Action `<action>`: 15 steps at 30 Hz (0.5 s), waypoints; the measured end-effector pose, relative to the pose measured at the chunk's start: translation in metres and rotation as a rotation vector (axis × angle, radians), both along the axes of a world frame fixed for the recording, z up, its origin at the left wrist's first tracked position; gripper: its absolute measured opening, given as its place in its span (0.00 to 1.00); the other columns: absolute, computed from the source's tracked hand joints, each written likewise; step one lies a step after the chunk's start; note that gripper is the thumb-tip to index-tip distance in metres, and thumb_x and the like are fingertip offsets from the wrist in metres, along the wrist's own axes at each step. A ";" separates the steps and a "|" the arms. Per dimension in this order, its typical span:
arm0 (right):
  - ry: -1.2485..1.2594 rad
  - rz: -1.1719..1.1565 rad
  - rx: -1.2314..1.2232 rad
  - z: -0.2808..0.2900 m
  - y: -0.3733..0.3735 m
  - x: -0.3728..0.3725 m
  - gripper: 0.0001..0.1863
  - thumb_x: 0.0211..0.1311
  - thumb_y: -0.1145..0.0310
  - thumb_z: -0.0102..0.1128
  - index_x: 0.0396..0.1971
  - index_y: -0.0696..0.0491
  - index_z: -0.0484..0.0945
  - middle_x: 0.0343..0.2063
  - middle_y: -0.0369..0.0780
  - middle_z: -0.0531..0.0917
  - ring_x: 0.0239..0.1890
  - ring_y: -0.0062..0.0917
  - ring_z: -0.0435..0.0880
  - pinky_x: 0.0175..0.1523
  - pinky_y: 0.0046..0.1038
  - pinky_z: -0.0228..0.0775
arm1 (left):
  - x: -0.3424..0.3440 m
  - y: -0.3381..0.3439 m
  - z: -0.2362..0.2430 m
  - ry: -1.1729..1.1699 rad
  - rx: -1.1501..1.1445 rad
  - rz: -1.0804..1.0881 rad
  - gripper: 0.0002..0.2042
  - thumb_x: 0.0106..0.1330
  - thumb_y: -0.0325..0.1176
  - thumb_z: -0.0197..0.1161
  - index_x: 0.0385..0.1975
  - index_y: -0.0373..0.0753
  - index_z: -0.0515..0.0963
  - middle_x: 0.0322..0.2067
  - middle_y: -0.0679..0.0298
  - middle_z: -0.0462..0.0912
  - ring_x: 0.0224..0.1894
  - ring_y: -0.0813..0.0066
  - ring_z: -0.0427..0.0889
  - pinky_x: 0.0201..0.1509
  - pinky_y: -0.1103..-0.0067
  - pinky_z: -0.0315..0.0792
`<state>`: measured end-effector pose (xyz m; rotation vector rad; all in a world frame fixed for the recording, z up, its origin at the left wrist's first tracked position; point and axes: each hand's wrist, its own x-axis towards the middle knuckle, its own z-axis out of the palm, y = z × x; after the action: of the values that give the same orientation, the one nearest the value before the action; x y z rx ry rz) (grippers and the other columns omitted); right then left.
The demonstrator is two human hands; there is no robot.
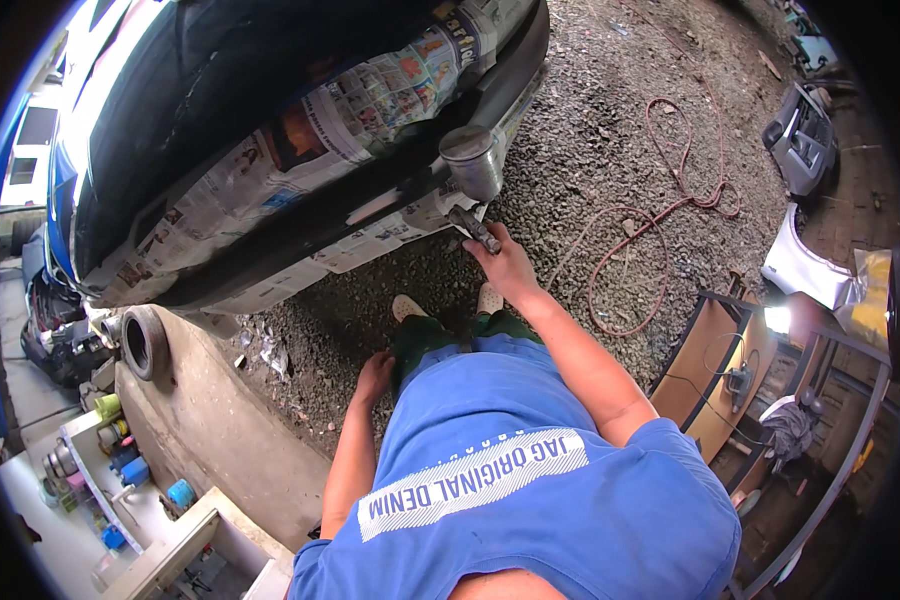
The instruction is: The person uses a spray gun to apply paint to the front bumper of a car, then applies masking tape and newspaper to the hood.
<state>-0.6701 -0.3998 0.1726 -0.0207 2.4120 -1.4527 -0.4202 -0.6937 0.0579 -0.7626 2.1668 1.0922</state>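
In my right hand (505, 262) I grip a spray gun (476, 229) by its dark, stained body. Its round metal paint cup (473, 165) stands above the hand, close to the lower edge of a car bumper (385, 181). Newspaper (370, 95) masks the panel above the dark bumper strip, and more paper (348, 250) hangs below it. A pale patch (375, 206) shows on the strip to the left of the cup. Down beside my thigh hangs my left hand (374, 377), its fingers loose and nothing visible in it.
A red hose (660, 225) lies looped on the gravel (610, 120) to the right. Beyond it are a grey car part (802, 140), a white panel (808, 258) and a wooden-sided frame (705, 365). At left sit a tyre (145, 342) and a shelf with several containers (120, 470).
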 end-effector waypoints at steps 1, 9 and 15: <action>0.010 -0.013 0.018 -0.002 0.002 -0.001 0.25 0.67 0.49 0.61 0.51 0.55 0.72 0.36 0.56 0.85 0.44 0.55 0.82 0.45 0.48 0.72 | -0.001 0.001 0.002 0.019 -0.009 -0.027 0.23 0.69 0.42 0.56 0.56 0.30 0.76 0.53 0.43 0.81 0.59 0.50 0.78 0.63 0.66 0.70; 0.073 -0.125 0.034 -0.006 0.017 -0.013 0.24 0.66 0.50 0.61 0.49 0.56 0.73 0.34 0.56 0.85 0.42 0.56 0.82 0.45 0.48 0.72 | -0.009 0.006 0.015 0.055 -0.049 -0.053 0.23 0.69 0.41 0.56 0.56 0.29 0.76 0.52 0.43 0.81 0.59 0.50 0.79 0.63 0.66 0.70; 0.097 -0.156 0.003 0.002 0.026 -0.024 0.25 0.67 0.50 0.61 0.50 0.57 0.75 0.32 0.55 0.85 0.41 0.55 0.84 0.44 0.46 0.73 | -0.013 0.003 0.010 0.027 -0.037 -0.032 0.23 0.69 0.41 0.56 0.55 0.29 0.77 0.52 0.43 0.81 0.59 0.51 0.79 0.63 0.67 0.70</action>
<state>-0.6938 -0.3736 0.1742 0.1021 2.5433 -1.5486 -0.4333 -0.6905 0.0676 -0.7316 2.2192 1.0549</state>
